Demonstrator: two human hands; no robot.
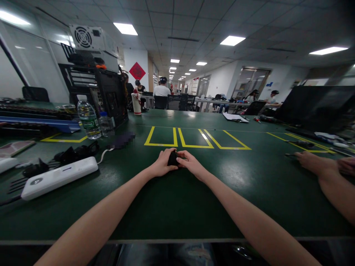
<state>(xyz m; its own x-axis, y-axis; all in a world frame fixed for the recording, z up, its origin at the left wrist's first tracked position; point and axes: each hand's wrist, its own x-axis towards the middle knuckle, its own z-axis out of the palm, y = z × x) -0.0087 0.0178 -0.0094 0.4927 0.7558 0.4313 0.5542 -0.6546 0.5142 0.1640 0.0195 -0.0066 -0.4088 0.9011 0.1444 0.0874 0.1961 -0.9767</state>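
- The black thing (172,159) sits between the two hands, near the middle of the worktop (155,214), just on the near side of the yellow frames (198,146).
- The left hand (162,162) has its grip curled round the far and left sides, thumb to the near side, nearly closed on it; this is best kept as the steady hold.
- The right hand (191,164) brings thumb and fingertips to the right side; whether that grip pinches or only rests there, I cannot tell. Light fingertip work suits so small a thing.
- Keeping both hands low, close to the worktop, would make a slip harmless.
- Fingers cover much of the surface, so turning it a little would give a clearer view.
- Elbows are best kept in: the power strip (59,177) lies left, a co-worker's hand (313,162) well apart at right.
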